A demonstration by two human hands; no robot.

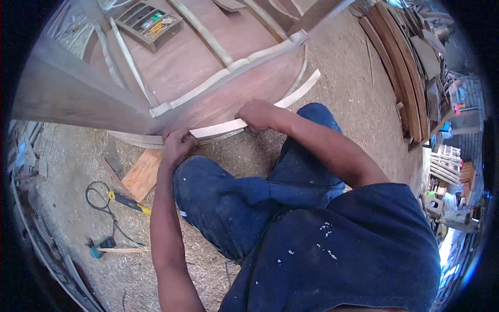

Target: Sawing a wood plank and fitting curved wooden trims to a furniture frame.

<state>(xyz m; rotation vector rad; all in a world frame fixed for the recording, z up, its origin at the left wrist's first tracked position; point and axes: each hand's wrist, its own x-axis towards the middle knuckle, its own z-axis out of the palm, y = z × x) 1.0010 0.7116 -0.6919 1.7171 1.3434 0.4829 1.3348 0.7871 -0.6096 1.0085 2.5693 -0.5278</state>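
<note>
A pale, thin, curved wooden strip runs along the near edge of a reddish rounded wooden panel. My right hand is closed around the middle of this strip, and its far end sticks out beyond the hand to the upper right. At the strip's left end, my left hand has its fingers bent over the wood at the panel's rim. A scalloped wooden rail crosses the panel just beyond both hands. My fingertips are partly hidden under the strip.
A compartmented wooden box with pencils rests on the panel. Left of my knees lie a wood offcut, a yellow-and-black tool and a teal corded tool. Long curved boards are stacked at right. Shavings cover the floor.
</note>
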